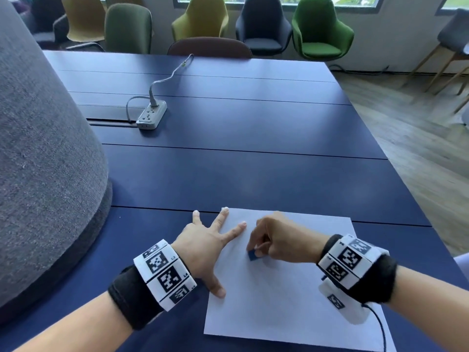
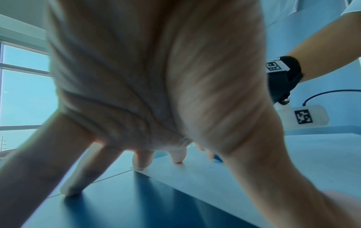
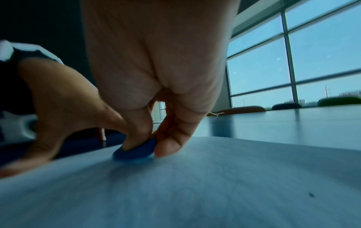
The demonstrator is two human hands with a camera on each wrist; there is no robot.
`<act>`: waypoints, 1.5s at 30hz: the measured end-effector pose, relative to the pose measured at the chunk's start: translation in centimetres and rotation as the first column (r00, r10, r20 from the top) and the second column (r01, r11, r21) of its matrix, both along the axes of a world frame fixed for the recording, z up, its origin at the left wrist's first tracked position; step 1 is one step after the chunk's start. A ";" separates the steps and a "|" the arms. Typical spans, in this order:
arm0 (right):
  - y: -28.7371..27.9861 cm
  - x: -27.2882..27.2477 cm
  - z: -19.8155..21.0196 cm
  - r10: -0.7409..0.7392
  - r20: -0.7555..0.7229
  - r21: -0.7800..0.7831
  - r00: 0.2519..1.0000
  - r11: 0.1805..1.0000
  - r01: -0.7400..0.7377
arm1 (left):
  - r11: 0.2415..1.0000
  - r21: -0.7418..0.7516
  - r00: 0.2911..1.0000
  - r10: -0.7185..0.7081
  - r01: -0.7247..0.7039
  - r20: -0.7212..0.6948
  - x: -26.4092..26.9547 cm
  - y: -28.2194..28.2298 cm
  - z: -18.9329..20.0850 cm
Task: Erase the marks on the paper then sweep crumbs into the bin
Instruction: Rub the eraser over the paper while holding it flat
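From the head view, a white sheet of paper (image 1: pixel 284 288) lay flat at the near edge of a smooth dark blue table (image 1: pixel 228 153) built of long panels with thin seams. The left hand (image 1: pixel 205 247) was spread wide, fingers straight; the thumb and two fingertips pressed on the sheet's left edge, the other fingertips on the bare table beside it. The right hand (image 1: pixel 276 240) was curled, its thumb and fingers pinching a small blue eraser (image 1: pixel 253 255) against the upper left part of the sheet. Both wrists wore black fabric bands carrying white blocks printed with black square codes. Further back on the table sat a grey power strip (image 1: pixel 151 115) with a pale cable, and a tall, rough grey fabric form (image 1: pixel 43 148) rose at the left. A row of padded shell chairs (image 1: pixel 321 29) in green, yellow and dark grey stood beyond the table.

In the left wrist view, the splayed fingers (image 2: pixel 140 160) stood on their tips, two on the paper's corner and edge, others on the glossy table. A sliver of the blue eraser showed past the thumb.

In the right wrist view, the eraser's rounded blue end was squeezed between the thumb and fingertips (image 3: pixel 170 148) and touched the matte, faintly streaked paper. One dark speck (image 3: pixel 311 195) lay on the sheet near the camera.
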State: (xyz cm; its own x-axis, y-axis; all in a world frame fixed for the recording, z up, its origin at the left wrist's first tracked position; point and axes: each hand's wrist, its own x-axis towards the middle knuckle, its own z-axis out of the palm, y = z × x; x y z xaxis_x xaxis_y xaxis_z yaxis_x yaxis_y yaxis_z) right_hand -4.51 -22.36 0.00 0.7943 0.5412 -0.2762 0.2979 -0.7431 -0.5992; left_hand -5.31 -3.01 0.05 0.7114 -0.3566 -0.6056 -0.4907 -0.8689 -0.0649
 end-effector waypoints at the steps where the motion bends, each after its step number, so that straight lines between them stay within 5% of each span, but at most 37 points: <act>1: 0.1 0.4 -0.1 -0.043 0.047 0.022 0.998 0.999 0.042 | 1.000 -0.003 1.000 0.001 -0.001 -0.003 0.0 0.0 0.0; 3: 0.1 0.6 -0.2 -0.093 0.090 0.048 0.992 0.995 0.089 | 1.000 -0.008 1.000 0.007 -0.007 -0.010 0.0 0.0 0.0; 8: -0.4 -0.9 0.1 0.094 -0.072 -0.016 0.993 0.995 -0.095 | 1.000 -0.011 1.000 0.019 -0.020 -0.024 0.0 0.0 0.1; 13: -0.3 -0.9 -0.5 0.013 0.039 0.041 0.999 0.999 -0.014 | 1.000 -0.001 0.999 0.023 -0.023 -0.032 0.0 -0.1 0.2; 17: -0.9 -2.1 0.4 0.137 -0.077 -0.018 0.988 0.990 -0.139 | 1.000 0.005 0.999 0.024 -0.024 -0.027 -0.1 -0.2 0.2; 21: -0.2 -1.5 0.0 0.033 0.053 0.022 0.998 0.999 -0.034 | 1.000 0.008 0.999 0.029 -0.028 -0.039 0.1 -0.1 0.1; 26: -0.9 -1.9 0.7 0.171 -0.060 -0.048 0.983 0.984 -0.174 | 0.999 0.003 0.999 0.036 -0.035 -0.033 0.0 -0.1 0.1; 30: -0.4 -1.4 0.0 0.082 0.048 0.009 0.996 0.997 -0.082 | 0.999 -0.007 0.998 0.043 -0.043 -0.047 0.1 0.0 0.1; 34: -1.7 -2.5 0.1 0.202 -0.065 -0.062 0.977 0.976 -0.206 | 0.999 -0.008 0.998 0.049 -0.050 -0.047 0.1 0.0 0.1; 39: -1.3 -2.4 -0.3 0.092 0.026 0.025 0.995 0.995 -0.093 | 0.999 -0.009 0.998 0.046 -0.047 -0.050 0.2 0.0 0.0; 45: -2.1 -3.4 -0.1 0.144 -0.036 -0.021 0.989 0.989 -0.145 | 0.999 -0.002 0.998 0.047 -0.047 -0.038 0.2 0.0 0.0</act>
